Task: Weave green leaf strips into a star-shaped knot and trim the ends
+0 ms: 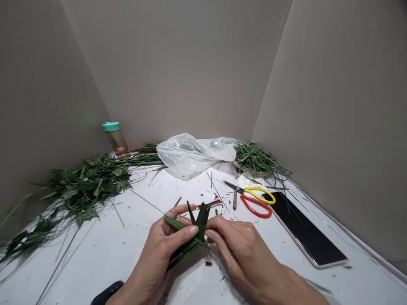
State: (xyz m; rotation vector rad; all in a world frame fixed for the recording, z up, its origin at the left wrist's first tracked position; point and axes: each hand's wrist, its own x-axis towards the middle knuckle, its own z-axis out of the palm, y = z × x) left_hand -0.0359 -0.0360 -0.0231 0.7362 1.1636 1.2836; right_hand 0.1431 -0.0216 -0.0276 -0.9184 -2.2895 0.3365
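Several flat green leaf strips (201, 217), folded and crossed over one another, are held between both hands low in the middle of the head view. My left hand (162, 245) is closed on the strips, its thumb pressing flat on top near the crossing. From the other side, my right hand (243, 250) pinches the right edge of the same bundle between thumb and index finger. Some strip ends point up, away from me; others run down under my left palm. The right fingertips partly hide the edge that they grip.
Scissors (241, 189) with yellow and red handles lie beside a dark-screened phone (308, 231) on the right. Leaf piles (92, 182) cover the left; cut leaf blades (256, 157) lie at back right by a clear plastic bag (190, 153). A teal-capped bottle (116, 140) stands back left. Scraps litter the white table (111, 250).
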